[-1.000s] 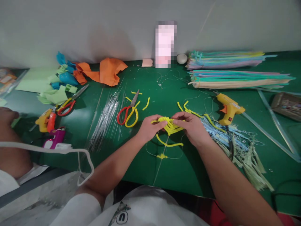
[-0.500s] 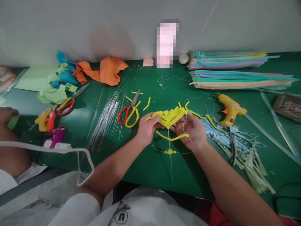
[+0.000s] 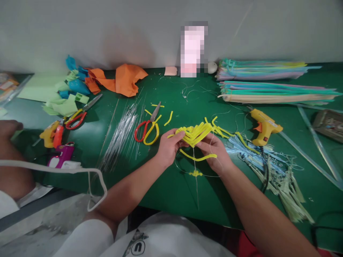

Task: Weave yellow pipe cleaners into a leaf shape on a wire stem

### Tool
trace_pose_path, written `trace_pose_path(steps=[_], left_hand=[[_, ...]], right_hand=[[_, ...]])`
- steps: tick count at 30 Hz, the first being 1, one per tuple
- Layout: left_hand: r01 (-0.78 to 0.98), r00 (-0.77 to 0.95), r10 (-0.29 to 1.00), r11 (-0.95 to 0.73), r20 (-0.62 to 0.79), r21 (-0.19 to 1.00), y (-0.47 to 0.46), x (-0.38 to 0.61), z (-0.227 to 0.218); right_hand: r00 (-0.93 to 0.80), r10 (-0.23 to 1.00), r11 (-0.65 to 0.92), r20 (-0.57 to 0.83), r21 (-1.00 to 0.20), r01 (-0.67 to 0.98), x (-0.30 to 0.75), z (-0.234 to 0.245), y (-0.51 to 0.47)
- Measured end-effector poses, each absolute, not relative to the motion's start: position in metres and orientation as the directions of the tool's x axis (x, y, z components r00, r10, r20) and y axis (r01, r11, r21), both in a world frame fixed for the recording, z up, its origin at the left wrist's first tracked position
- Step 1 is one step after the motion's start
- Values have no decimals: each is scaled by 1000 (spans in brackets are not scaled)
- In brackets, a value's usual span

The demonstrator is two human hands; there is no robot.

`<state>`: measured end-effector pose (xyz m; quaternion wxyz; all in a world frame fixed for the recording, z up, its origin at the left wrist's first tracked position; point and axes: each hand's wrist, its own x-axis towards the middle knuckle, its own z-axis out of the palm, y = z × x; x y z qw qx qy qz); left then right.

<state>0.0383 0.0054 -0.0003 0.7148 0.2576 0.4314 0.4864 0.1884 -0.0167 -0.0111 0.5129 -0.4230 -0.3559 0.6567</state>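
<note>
Both of my hands hold a fan-shaped piece of bent yellow pipe cleaners (image 3: 194,134) above the green table (image 3: 166,178). My left hand (image 3: 170,148) pinches its left side, fingers closed. On the right, my right hand (image 3: 218,151) grips it from below with curled fingers. A loose yellow strand (image 3: 199,157) curves under the piece, and a thin wire with a small yellow knot (image 3: 195,173) hangs down from it.
Red-and-yellow scissors (image 3: 147,130) and a bundle of thin wires (image 3: 120,134) lie to the left. A yellow glue gun (image 3: 264,126) and pale tassels (image 3: 276,171) are on the right, stacked coloured strips (image 3: 270,82) behind. Another person's arm (image 3: 10,157) is at far left.
The yellow piece has turned from lying under my fingers to standing fanned upward. My right hand moved from on top of it to beneath it. The view shifted slightly.
</note>
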Motion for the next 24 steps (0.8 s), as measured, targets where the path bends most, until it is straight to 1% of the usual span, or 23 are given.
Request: trace_pose_path(steps=[3,5,9,11,13,15,17,18,21,24], left_hand=[[-473,137,917,393,-375,788,5,39,0],[-460,134,916,395,-378,795,5,40,0],[-426,197,909,417,-367,803,3,41,-3],[-409,221,915,401,-337,820,4,39,-4],[-367,230,938,330,-259,870,5,35,-3],[-258,253,957,208,-142,944,8,28,1],[-74,294,955,60,-36,995,11,20,5],[27,300,954,-10,1,1000,12,16,7],[286,294,953,-159,72,945,14,10,11],[430,271,947,-279,172,858,14,11,12]], right_hand=[[-121,977,-209,-176,-897,-389,188,-10,-17],[-91,981,-192,-170,-893,-407,188,-8,-17],[-8,978,-196,-207,-910,-366,186,-5,-16],[-5,974,-215,-227,-918,-334,187,-3,-16],[2,974,-212,-225,-920,-329,187,-3,-16],[8,977,-197,-214,-915,-351,187,-4,-15],[8,978,-188,-207,-904,-385,187,-5,-14],[9,978,-187,-207,-899,-397,187,-6,-13],[12,976,-195,-217,-897,-396,187,-8,-12],[9,975,-202,-220,-908,-366,188,-10,-12]])
